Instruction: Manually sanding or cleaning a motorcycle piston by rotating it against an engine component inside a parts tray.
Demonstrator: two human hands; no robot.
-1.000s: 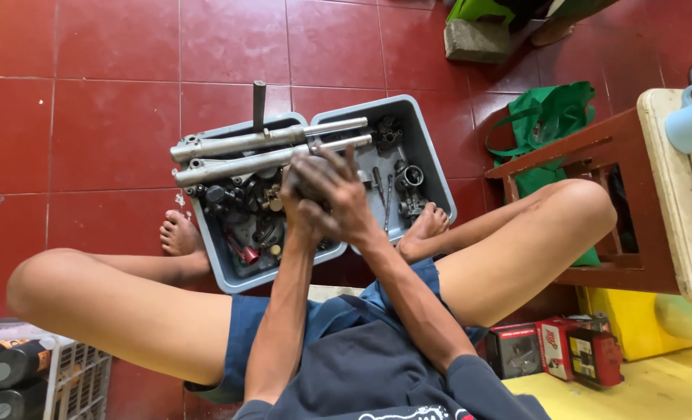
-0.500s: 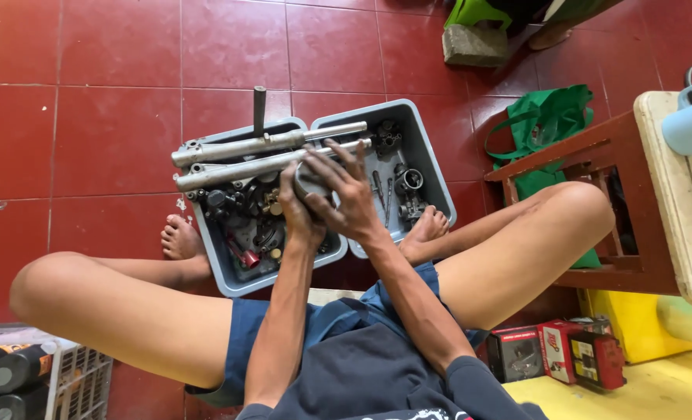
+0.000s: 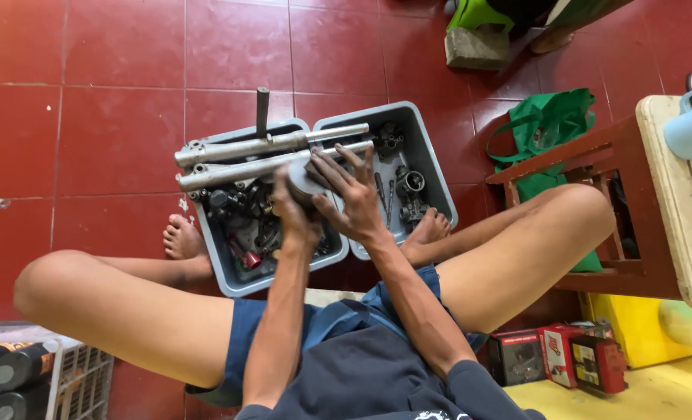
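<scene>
I sit cross-legged on a red tiled floor with two grey plastic bins in front of me. The left bin (image 3: 220, 268) holds many dark metal engine parts; the right bin (image 3: 436, 183) holds a few small parts. Two long silver metal tubes (image 3: 241, 159) lie across the bins' tops. My left hand (image 3: 293, 214) and my right hand (image 3: 352, 201) both grip a round grey metal part (image 3: 309, 180) over the gap between the bins. My right fingers spread over its top.
A green bag (image 3: 544, 124) lies at the right next to a wooden stool frame (image 3: 595, 225). Small red and black boxes (image 3: 567, 358) sit at the lower right. A white crate with dark bottles (image 3: 27, 369) stands at the lower left. A block (image 3: 477, 48) lies at the top.
Both hands stay on the round part over the bins; my right fingers have shifted slightly over its top. The bins and tubes have not moved.
</scene>
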